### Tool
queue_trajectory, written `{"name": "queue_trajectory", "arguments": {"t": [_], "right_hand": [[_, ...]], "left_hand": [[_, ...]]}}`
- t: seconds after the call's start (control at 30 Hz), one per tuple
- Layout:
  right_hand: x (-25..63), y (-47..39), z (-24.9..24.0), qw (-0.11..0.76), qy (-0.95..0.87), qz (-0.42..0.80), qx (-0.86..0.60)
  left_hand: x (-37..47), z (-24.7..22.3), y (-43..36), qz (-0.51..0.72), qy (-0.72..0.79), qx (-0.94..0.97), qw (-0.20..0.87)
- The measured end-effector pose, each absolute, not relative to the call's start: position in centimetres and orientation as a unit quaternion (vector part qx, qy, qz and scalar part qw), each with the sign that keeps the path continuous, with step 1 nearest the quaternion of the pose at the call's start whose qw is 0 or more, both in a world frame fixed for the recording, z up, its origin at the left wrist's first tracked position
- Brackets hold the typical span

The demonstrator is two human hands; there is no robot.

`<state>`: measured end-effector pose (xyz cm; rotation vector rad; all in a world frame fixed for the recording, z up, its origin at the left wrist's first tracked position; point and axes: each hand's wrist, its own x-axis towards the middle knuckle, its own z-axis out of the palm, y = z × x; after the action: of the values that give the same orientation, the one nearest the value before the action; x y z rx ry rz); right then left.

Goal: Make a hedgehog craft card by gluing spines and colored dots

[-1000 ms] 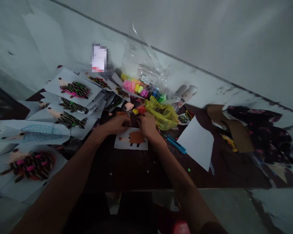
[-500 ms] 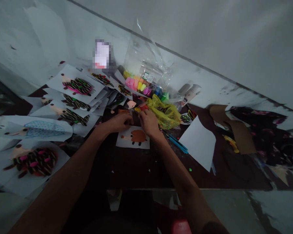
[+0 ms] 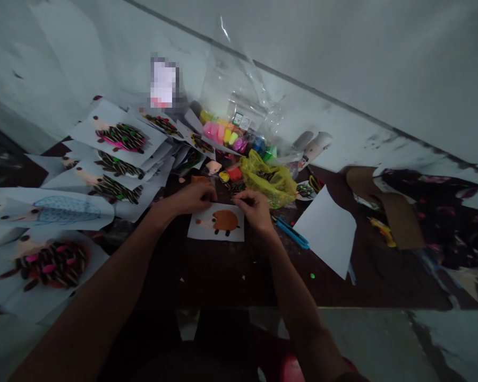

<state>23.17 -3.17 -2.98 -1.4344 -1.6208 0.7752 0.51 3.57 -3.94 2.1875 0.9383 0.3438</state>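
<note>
A small white card (image 3: 195,233) lies flat on the dark table, bearing a hedgehog figure (image 3: 225,222) with a brown body, a peach face and dark feet. At the card's top left edge is my left hand (image 3: 197,197), its fingers curled together; whatever they hold, if anything, is hidden. My right hand (image 3: 257,208) is at the card's top right corner, thumb and forefinger pinched on something too small to make out. Dark striped seeds (image 3: 236,188) lie just beyond, beside a red lump of clay (image 3: 234,173) and a yellow lump (image 3: 223,176).
Papers with seed-covered hedgehogs (image 3: 121,139) are piled at left. A clear bag of coloured clay (image 3: 239,138) leans against the wall behind a yellow plastic bag (image 3: 274,185). Blue scissors (image 3: 290,232) and a white sheet (image 3: 329,233) lie at right, with brown cardboard (image 3: 402,223) farther along.
My right hand has drawn back from the red and yellow clay toward the card's top right corner, fingers pinched. My left hand stays near the card's top edge.
</note>
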Motion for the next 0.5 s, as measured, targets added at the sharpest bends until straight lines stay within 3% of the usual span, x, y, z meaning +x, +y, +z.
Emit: {"name": "queue_trajectory", "arguments": {"t": [0.13,0.33,0.5], "right_hand": [[21.9,-3.3,-3.0,0.339,-0.714,0.252,-0.559],[21.6,-3.4,-2.0,0.157,-0.784,0.109,-0.59],[21.3,-3.3,-1.5,0.072,-0.799,0.061,-0.594]], "left_hand": [[0.5,-3.9,3.6,0.15,0.353,0.854,0.352],[0.5,-4.1,3.7,0.156,0.335,0.856,0.361],[0.5,-4.2,3.8,0.16,0.337,0.856,0.357]]}}
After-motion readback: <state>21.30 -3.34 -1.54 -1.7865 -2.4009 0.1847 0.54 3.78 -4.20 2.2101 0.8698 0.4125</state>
